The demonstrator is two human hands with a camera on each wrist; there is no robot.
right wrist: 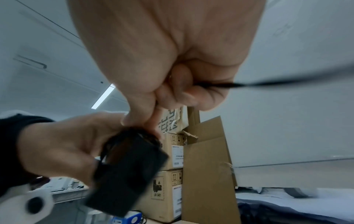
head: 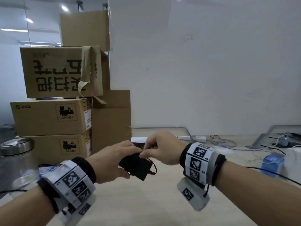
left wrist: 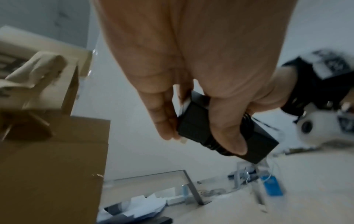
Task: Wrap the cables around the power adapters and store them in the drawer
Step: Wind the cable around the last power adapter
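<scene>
A black power adapter (head: pixel 136 167) hangs above the beige table, gripped in my left hand (head: pixel 112 162). In the left wrist view the thumb and fingers clamp the adapter (left wrist: pixel 228 133), with cable turns wound round its middle. A loose cable loop (head: pixel 153 168) sticks out on its right side. My right hand (head: pixel 160 148) pinches the thin black cable (right wrist: pixel 216 85) just above the adapter (right wrist: pixel 126 174). No drawer shows in any view.
Stacked cardboard boxes (head: pixel 52 118) stand at the left, with a glass jar with a metal lid (head: pixel 15 162) in front. At the right lie white cables (head: pixel 228 142), a blue box (head: pixel 272 162) and metal brackets (head: pixel 267 136). A white wall (head: pixel 211 62) closes the back.
</scene>
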